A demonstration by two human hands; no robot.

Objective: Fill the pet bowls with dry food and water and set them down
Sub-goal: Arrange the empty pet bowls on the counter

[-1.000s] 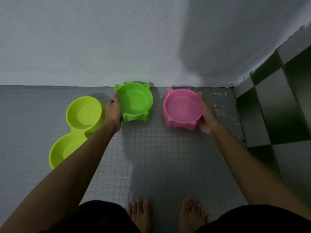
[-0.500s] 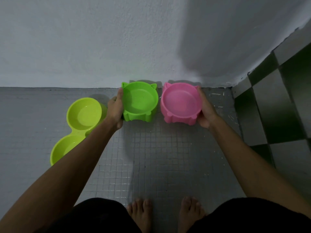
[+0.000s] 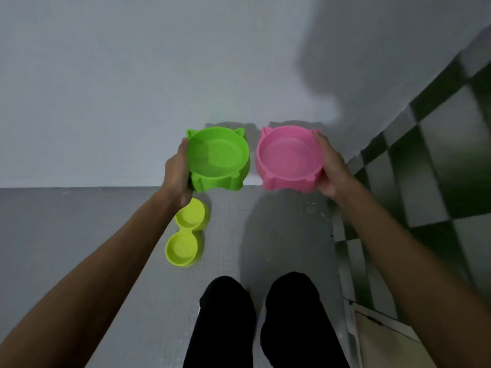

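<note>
The bright green plastic pet bowl with two small cat ears on its rim [image 3: 218, 158] is held up off the floor, level, its hollow showing no food or water that I can make out. The left hand [image 3: 177, 173] grips it at the bowl's nine o'clock side, thumb along the rim and fingers curled under the base. Just beside it at three o'clock, a narrow gap between them, is the pink plastic pet bowl of the same eared shape [image 3: 290, 158], also lifted and level. The right hand [image 3: 329, 166] grips that one at its three o'clock edge, thumb on the rim near an ear and fingers wrapped beneath.

Below the left wrist, at about six o'clock from the green bowl, the yellow-green plastic double bowl [image 3: 186, 235] lies on the grey small-tiled floor [image 3: 79, 235], its two round wells in line. The pale plaster wall [image 3: 132, 75] rises behind the lifted bowls. At four o'clock runs a dark green and white checkered tile surface [image 3: 438, 168]. The person's black trouser legs [image 3: 265, 322] fill the bottom centre.
</note>
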